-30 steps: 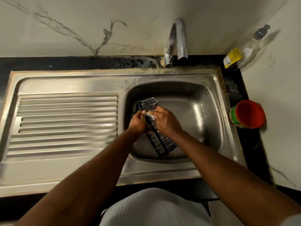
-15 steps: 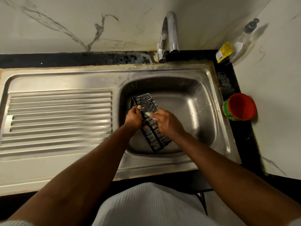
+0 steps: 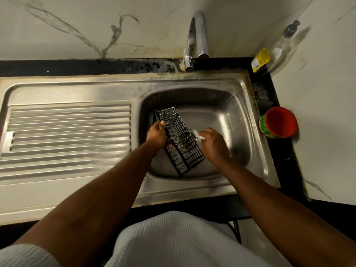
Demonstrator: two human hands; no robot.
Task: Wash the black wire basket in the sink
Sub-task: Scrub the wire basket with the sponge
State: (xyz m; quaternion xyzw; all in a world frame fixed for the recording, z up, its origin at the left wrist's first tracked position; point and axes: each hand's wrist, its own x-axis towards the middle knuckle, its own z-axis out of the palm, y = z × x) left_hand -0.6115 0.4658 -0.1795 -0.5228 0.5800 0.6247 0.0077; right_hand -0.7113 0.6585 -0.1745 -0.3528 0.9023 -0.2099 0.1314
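Evidently the left hand is gripping the basket by its rim wire — likely light, stiff, soap-slick — while the right hand is pinching a sudsy scrubber.

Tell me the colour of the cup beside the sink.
The cup is red inside, green outside; head view.

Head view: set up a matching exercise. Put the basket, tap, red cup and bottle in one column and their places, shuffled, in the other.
Things
1. basket
2. tap
3. red cup
4. bottle

Places
A. back right corner of the counter, by the wall
B. in the sink, gripped by the left hand
C. behind the sink, at its back rim
D. on the counter, right of the sink

Pairs: 1-B; 2-C; 3-D; 4-A
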